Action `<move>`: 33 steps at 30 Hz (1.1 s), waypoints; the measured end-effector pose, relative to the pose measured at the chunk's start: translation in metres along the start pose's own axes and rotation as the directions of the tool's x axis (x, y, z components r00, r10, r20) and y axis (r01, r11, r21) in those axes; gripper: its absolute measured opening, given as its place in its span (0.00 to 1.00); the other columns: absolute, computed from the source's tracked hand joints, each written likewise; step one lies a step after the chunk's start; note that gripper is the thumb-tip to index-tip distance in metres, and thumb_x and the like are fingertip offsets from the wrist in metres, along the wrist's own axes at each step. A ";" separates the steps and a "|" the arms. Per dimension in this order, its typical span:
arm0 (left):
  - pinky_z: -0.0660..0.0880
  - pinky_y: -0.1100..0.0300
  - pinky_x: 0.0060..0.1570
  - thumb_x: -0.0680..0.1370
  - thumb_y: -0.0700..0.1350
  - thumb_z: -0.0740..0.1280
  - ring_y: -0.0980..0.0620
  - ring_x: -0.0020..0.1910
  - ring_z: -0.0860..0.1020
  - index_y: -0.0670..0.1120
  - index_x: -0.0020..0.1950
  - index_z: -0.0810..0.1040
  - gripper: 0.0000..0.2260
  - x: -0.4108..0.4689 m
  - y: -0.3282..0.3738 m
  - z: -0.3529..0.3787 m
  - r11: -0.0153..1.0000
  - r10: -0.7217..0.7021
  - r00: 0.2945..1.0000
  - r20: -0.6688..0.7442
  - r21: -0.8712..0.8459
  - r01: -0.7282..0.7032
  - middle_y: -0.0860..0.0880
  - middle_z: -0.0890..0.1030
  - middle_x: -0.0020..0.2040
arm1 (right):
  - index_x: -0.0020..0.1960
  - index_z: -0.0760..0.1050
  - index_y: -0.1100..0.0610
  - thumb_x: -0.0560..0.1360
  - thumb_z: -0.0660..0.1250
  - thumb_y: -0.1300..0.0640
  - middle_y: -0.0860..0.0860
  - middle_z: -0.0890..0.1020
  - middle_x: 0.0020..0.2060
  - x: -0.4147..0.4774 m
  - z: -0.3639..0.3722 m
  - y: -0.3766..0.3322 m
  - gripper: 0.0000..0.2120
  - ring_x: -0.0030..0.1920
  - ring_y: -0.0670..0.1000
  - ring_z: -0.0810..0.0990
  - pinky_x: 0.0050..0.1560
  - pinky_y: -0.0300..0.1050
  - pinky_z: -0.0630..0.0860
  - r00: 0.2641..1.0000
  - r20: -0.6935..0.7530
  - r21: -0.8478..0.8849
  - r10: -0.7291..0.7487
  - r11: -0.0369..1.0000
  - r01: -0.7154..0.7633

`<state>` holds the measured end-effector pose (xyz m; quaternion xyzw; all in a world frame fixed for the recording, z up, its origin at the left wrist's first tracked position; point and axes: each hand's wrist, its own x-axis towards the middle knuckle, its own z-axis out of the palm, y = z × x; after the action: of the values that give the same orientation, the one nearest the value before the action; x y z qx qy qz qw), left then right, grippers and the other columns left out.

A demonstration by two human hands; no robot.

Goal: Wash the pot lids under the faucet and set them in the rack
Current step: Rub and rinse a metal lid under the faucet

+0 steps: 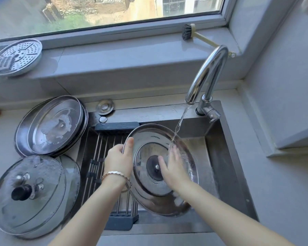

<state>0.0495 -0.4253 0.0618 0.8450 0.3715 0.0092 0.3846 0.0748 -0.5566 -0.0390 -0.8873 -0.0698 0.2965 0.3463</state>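
Head view, one entry per item.

- Steel lid (pixel 146 153): tilted over the sink (pixel 226 157), its left edge above the rack (pixel 103 153), below the faucet (pixel 208 75). The water stream (pixel 180 121) lands on its upper right part.
- My left hand (pixel 118 160), bracelet (pixel 114 174) at the wrist: grips the lid's left rim, thumb over the edge.
- My right hand (pixel 172 167): flat, fingers straight, on the lid's face beside the centre screw.
- Hands: apart, both on this lid.
- Counter, left: stacked steel lids (pixel 52 125); a glass lid (pixel 28 194) with a black knob, lying on another.
- Sill: steamer plate (pixel 18 57), brush (pixel 194 35).
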 end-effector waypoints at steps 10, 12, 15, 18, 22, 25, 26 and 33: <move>0.63 0.58 0.30 0.80 0.52 0.56 0.50 0.28 0.65 0.42 0.27 0.63 0.24 0.007 -0.008 0.019 0.950 -0.121 0.991 -0.054 -0.297 0.100 0.47 0.67 0.26 | 0.76 0.50 0.60 0.77 0.46 0.47 0.56 0.53 0.76 -0.016 -0.001 -0.026 0.31 0.76 0.50 0.46 0.75 0.45 0.38 0.592 0.274 -0.233 -0.758 0.544 0.806; 0.64 0.61 0.30 0.80 0.53 0.56 0.50 0.29 0.65 0.41 0.29 0.65 0.23 0.006 -0.010 0.020 0.941 -0.122 0.991 -0.048 -0.323 0.100 0.46 0.68 0.27 | 0.76 0.53 0.59 0.78 0.47 0.44 0.53 0.54 0.76 -0.005 -0.014 -0.021 0.31 0.76 0.49 0.48 0.74 0.45 0.39 0.543 0.316 -0.317 -0.778 0.452 0.834; 0.59 0.62 0.26 0.80 0.52 0.56 0.52 0.27 0.61 0.43 0.28 0.61 0.23 -0.003 -0.004 0.023 0.948 -0.086 0.996 -0.036 -0.311 0.071 0.47 0.63 0.26 | 0.76 0.48 0.55 0.71 0.32 0.32 0.47 0.43 0.74 0.024 -0.035 -0.026 0.41 0.74 0.46 0.39 0.74 0.46 0.37 0.740 0.127 -0.444 -0.661 0.629 0.638; 0.58 0.62 0.25 0.80 0.51 0.57 0.52 0.26 0.59 0.44 0.27 0.58 0.24 -0.005 0.003 0.023 0.947 -0.059 0.996 -0.073 -0.320 0.033 0.48 0.61 0.25 | 0.77 0.45 0.56 0.72 0.35 0.32 0.49 0.42 0.75 0.027 -0.032 -0.032 0.41 0.74 0.46 0.37 0.75 0.51 0.38 0.828 0.017 -0.411 -0.560 0.751 0.517; 0.66 0.64 0.29 0.80 0.50 0.57 0.52 0.28 0.67 0.43 0.27 0.67 0.23 -0.001 0.002 0.021 0.926 -0.086 0.994 -0.064 -0.374 0.056 0.48 0.70 0.26 | 0.76 0.46 0.59 0.77 0.47 0.43 0.52 0.48 0.76 -0.001 -0.009 -0.034 0.33 0.75 0.46 0.42 0.74 0.44 0.36 0.634 0.190 -0.315 -0.749 0.566 0.762; 0.58 0.66 0.23 0.80 0.49 0.58 0.51 0.27 0.61 0.44 0.25 0.59 0.24 -0.002 0.002 0.017 0.942 -0.058 0.995 -0.084 -0.335 0.027 0.49 0.62 0.24 | 0.76 0.46 0.57 0.74 0.41 0.34 0.50 0.45 0.75 0.017 -0.021 -0.033 0.38 0.74 0.44 0.40 0.75 0.45 0.38 0.748 0.081 -0.332 -0.659 0.690 0.643; 0.55 0.65 0.22 0.80 0.49 0.58 0.51 0.26 0.58 0.45 0.26 0.57 0.24 -0.003 0.005 0.016 0.950 -0.039 0.995 -0.093 -0.311 0.009 0.49 0.59 0.24 | 0.77 0.44 0.56 0.72 0.38 0.33 0.48 0.41 0.75 0.024 -0.028 -0.033 0.40 0.73 0.44 0.38 0.75 0.46 0.38 0.812 0.021 -0.335 -0.584 0.761 0.556; 0.61 0.67 0.25 0.80 0.48 0.59 0.53 0.24 0.61 0.47 0.25 0.57 0.23 -0.006 0.028 0.005 0.951 0.156 0.941 -0.300 -0.212 -0.225 0.52 0.60 0.22 | 0.76 0.36 0.59 0.81 0.47 0.45 0.53 0.37 0.76 0.022 -0.024 -0.002 0.32 0.75 0.48 0.35 0.74 0.43 0.35 0.983 -0.182 -0.001 -0.029 1.000 0.029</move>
<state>0.0640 -0.4439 0.0779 0.8138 0.3341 0.2115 0.4259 0.1068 -0.5617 -0.0336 -0.9092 -0.0505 0.2090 0.3564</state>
